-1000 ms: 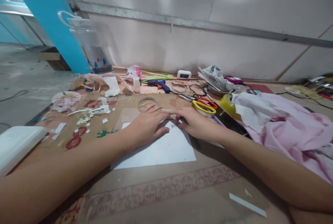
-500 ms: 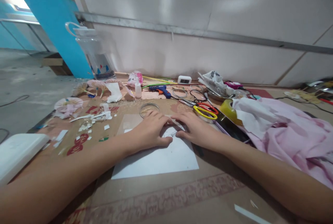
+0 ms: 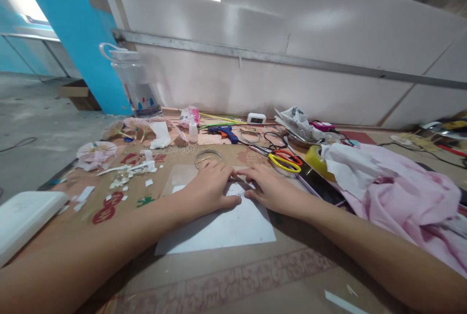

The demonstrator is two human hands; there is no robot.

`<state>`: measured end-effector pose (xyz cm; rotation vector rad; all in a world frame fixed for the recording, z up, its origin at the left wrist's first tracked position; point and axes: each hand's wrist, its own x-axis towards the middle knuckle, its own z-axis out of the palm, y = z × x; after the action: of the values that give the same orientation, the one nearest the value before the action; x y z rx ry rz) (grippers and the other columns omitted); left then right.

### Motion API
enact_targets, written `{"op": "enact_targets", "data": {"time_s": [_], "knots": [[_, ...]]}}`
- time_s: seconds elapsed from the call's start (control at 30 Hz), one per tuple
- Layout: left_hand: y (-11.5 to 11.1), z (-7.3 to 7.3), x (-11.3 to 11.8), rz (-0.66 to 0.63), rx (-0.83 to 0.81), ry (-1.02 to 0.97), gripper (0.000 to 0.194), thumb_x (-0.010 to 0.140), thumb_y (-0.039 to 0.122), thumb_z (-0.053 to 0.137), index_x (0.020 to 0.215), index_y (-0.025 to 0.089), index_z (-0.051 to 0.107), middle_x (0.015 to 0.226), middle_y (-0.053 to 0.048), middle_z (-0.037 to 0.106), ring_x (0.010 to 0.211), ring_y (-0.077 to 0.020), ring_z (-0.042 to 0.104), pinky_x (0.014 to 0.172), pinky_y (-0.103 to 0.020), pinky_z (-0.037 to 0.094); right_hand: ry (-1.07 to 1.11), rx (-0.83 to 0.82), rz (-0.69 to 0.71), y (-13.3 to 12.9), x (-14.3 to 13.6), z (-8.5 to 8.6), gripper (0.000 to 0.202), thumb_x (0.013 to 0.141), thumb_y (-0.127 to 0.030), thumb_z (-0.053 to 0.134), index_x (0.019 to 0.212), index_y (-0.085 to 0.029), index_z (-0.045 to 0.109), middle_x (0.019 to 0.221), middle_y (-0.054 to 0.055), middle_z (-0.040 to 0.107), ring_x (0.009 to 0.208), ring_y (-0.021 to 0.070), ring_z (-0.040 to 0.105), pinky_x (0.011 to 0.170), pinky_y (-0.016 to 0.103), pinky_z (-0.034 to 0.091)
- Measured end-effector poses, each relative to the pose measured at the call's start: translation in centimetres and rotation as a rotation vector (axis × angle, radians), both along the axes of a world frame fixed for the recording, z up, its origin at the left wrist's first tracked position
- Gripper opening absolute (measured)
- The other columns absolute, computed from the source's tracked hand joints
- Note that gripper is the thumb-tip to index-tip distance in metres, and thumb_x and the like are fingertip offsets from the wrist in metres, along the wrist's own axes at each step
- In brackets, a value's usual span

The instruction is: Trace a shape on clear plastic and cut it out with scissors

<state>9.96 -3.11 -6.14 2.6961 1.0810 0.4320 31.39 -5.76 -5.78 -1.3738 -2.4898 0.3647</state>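
A white sheet of paper lies on the cardboard, with some dark lines drawn near its upper part. Over its upper left rests my left hand, fingers curved and thumb apart. My right hand is over the upper right, its thumb and index finger spread. The fingertips of both hands almost meet above the drawing. No object shows in either hand. Just beyond my left hand is a wire ring. Scissors with red and yellow handles lie beyond my right hand.
At the back stand a clear jug, a glue bottle and a blue glue gun. Paper scraps are at the left, near a white box. To the right lie yellow tape, a phone and pink cloth.
The view has tilted slightly upward. The fingertips of my two hands are a little closer together over the paper; otherwise they keep nearly the same pose.
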Motion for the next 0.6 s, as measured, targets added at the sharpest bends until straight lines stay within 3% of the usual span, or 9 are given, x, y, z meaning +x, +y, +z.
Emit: {"op": "enact_targets", "data": {"time_s": [0.17,0.33,0.4,0.5,0.6], "knots": [[-0.1,0.2,-0.1,-0.007,-0.047,-0.024,0.044,0.076,0.046,0.069,0.108,0.018,0.060,0.103,-0.010,0.059,0.101,-0.0307,0.053,0.087,-0.046,0.042,-0.008,0.069,0.018,0.0,-0.1,-0.3,0.051,0.083,-0.024,0.073,0.131,-0.025,0.056,0.119,0.009,0.060,0.111,0.0264,0.053,0.093,0.041,0.042],[-0.7,-0.5,-0.5,-0.091,0.048,-0.142,0.064,0.079,0.051,0.069,0.132,0.022,0.048,0.122,-0.012,0.055,0.118,-0.0312,0.048,0.101,-0.049,0.039,0.101,0.027,-0.014,0.7,0.2,0.2,0.006,0.086,-0.014,0.062,0.089,-0.018,0.064,0.088,0.004,0.065,0.085,0.0196,0.058,0.078,0.033,0.043],[-0.8,-0.8,-0.7,-0.093,0.045,-0.210,0.064,0.088,0.052,0.059,0.140,0.022,0.038,0.134,-0.014,0.052,0.127,-0.0298,0.045,0.106,-0.048,0.038,0.247,-0.009,-0.093,1.3,0.7,0.3,0.007,0.087,-0.014,0.056,0.083,-0.019,0.058,0.080,0.001,0.064,0.076,0.0167,0.057,0.070,0.030,0.043],[-0.7,-1.0,-0.8,-0.033,0.016,-0.259,0.057,0.097,0.046,0.043,0.146,0.021,0.030,0.146,-0.015,0.046,0.135,-0.0255,0.043,0.109,-0.044,0.038,0.633,-0.080,-0.261,2.4,1.5,-0.4,0.009,0.091,-0.029,0.051,0.086,-0.023,0.047,0.068,-0.004,0.055,0.060,0.0141,0.054,0.060,0.029,0.045],[-0.8,-0.9,-0.5,-0.105,-0.034,-0.153,0.056,0.099,0.043,0.040,0.147,0.017,0.033,0.152,-0.017,0.042,0.141,-0.0255,0.039,0.113,-0.045,0.036,0.956,-0.233,-0.306,3.3,1.8,-1.6,0.025,0.088,-0.045,0.055,0.087,-0.024,0.041,0.061,-0.008,0.054,0.051,0.0130,0.054,0.051,0.027,0.046]]}}
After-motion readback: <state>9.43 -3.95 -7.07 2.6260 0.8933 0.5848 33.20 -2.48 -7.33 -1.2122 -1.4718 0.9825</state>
